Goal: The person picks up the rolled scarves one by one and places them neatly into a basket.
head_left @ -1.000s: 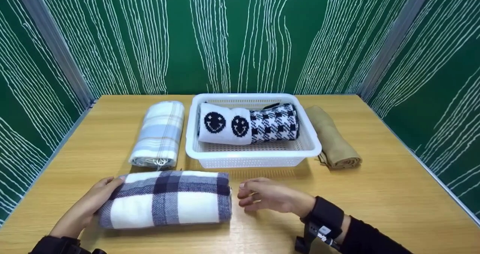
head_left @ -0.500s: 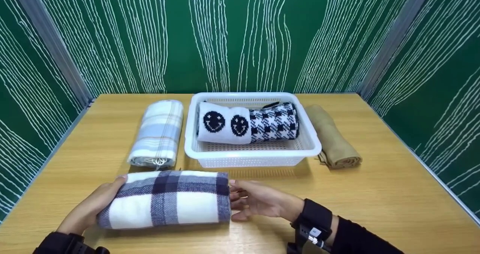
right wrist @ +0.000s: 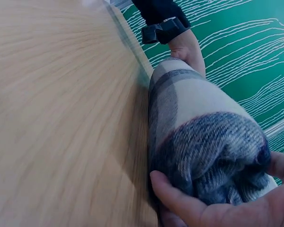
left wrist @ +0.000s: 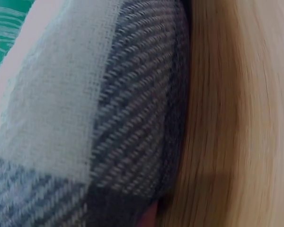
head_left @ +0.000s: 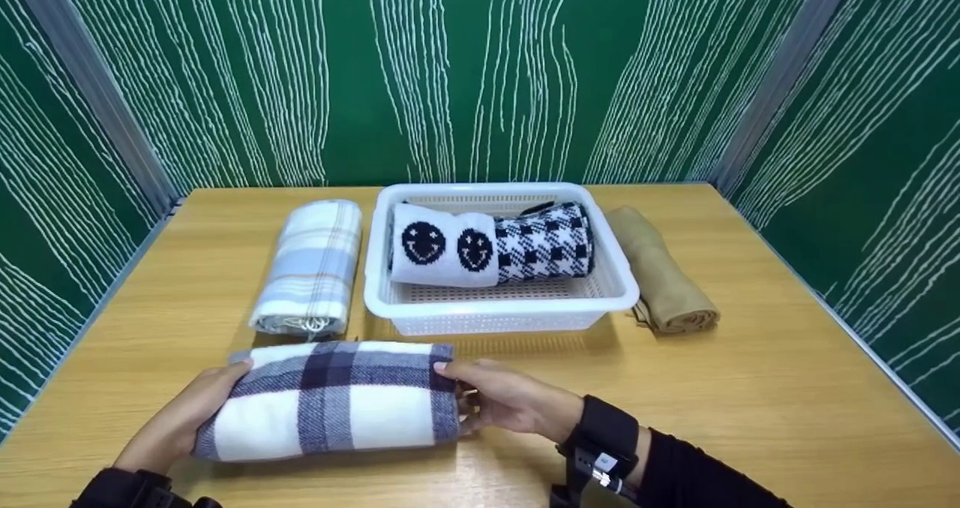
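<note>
A rolled plaid scarf (head_left: 326, 410) in white and dark grey-blue lies crosswise near the front of the table. My left hand (head_left: 186, 418) grips its left end, thumb on top and the other fingers hidden behind the cloth. At the right end, my right hand (head_left: 517, 401) holds the roll with its thumb over the upper edge. In the right wrist view, fingers curl at the scarf's (right wrist: 194, 101) bunched end, and the left hand (right wrist: 189, 49) shows at the far end. The left wrist view is mostly filled by the scarf (left wrist: 57, 99) close over the wood.
Behind the plaid roll stands a white plastic basket (head_left: 502, 318) holding a rolled black-and-white knit (head_left: 450, 249) with smiley faces and houndstooth. A pale blue-white striped roll (head_left: 307, 264) lies left of it, a tan rolled cloth (head_left: 664, 275) right. Green walls enclose the wooden table (head_left: 750, 388).
My right hand has moved left from beside the plaid scarf to its right end, and its thumb now lies on the cloth. The left hand keeps its grip on the other end.
</note>
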Tool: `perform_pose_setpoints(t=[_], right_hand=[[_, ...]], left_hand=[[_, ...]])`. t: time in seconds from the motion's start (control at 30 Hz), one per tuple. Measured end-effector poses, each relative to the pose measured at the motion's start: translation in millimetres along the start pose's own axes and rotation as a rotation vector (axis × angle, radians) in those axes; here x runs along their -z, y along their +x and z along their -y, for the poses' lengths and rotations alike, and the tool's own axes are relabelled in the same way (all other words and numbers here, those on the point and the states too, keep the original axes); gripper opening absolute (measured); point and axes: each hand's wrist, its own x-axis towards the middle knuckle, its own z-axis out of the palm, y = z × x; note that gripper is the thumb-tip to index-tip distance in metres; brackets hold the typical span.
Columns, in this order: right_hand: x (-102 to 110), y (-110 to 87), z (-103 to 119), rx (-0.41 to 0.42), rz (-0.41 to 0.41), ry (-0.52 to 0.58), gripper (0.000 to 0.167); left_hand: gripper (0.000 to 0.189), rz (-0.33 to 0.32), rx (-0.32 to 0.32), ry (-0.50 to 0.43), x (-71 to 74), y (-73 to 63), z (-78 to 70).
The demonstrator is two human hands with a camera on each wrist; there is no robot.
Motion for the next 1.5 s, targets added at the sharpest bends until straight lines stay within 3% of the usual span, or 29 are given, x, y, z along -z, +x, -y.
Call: perform_pose_setpoints(t=[0.3,0.67,1.0,1.23,1.5], right_hand=[[0,1.6,-1,0.002,-0.063,0.062,0.026],[-2,-3.8,1,0.005,-0.048,0.08,0.033],[-2,-18.7,3,0.031,-0.015,0.117,0.032],[-7,-29.5,5,0.045,0.029,0.113,0.028],[-10,-45.9,17,0.071,0.05,0.1,0.036]], left_hand=[[0.056,-0.018,-0.004,-0.066,-3.0,1.4,-2.2],[0.056,-0.045,0.01,-0.1,-5.1,-6.7,-2.5],[0.058,0.014,0.023,-0.095,-8.7,-16.9,-12.4],[0.065,0.03,0.025,-0.073,-2.3,-29.3,-15.6],[0.071,0.061,0.051,-0.121,7.5,-45.6,-29.0]])
